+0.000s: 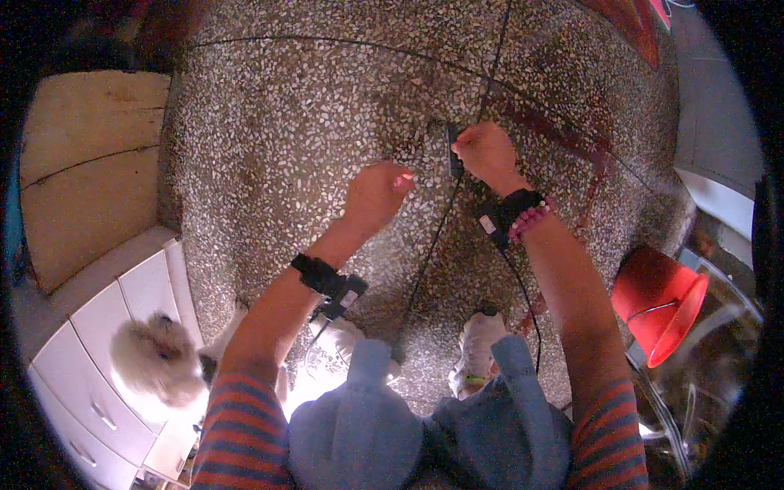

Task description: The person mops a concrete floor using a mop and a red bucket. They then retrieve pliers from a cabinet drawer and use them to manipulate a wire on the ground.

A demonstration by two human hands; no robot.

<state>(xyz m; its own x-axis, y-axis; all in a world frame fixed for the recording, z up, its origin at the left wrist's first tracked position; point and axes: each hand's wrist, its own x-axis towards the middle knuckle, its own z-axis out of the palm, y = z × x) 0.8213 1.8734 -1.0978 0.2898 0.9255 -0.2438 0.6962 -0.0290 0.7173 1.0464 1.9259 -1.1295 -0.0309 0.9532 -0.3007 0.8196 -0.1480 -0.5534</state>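
Note:
My right hand (pixel 488 155) is low over the speckled terrazzo floor (pixel 327 106), fingers closed at the edge of a slim, dark, bar-shaped object (pixel 454 152). Its exact kind does not show. To the left and a little nearer, my left hand (pixel 377 194) is closed, thumb and fingertips drawn together in a pinch. A bright pinkish spot shows at its fingertips; whether anything is held there is hidden. Both wrists wear black straps with small black boxes, and a beaded bracelet (pixel 532 219) circles the right one.
A fluffy white animal (pixel 155 359), blurred, is at the lower left before white drawers (pixel 102 392). A wooden panel (pixel 94 171) stands at the left. On the right, a red bucket (pixel 660 306) lies tilted beside a metal frame. My knees and light shoes (pixel 480 351) are nearest.

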